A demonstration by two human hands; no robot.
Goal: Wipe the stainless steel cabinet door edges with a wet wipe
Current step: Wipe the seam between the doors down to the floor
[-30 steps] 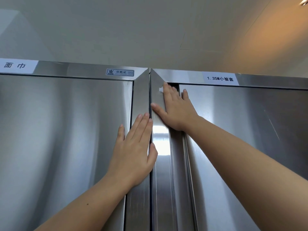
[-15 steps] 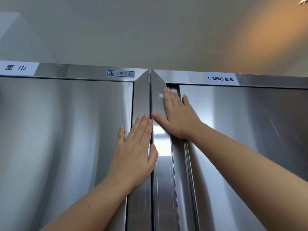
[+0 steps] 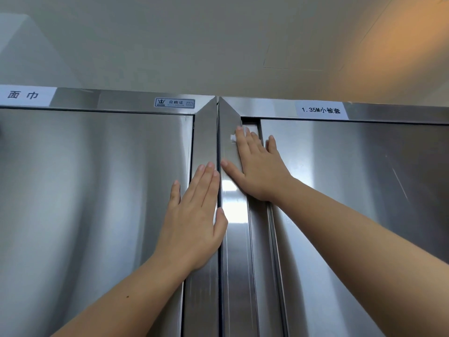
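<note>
wet wipe [image 3: 233, 137]: seemingly pinned by straight fingers of our right hand [image 3: 257, 166]; door edge [image 3: 258, 263] runs vertically below (left hand [image 3: 196, 222] flat, grasping nothing).

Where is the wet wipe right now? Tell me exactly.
Head view: the wet wipe is pressed under the fingertips of the right hand, near the top left corner of the right cabinet.

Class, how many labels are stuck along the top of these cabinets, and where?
3. A far-left white label, a small sticker near the middle, and a right-hand white label above the right door. More may lie outside view.
</note>
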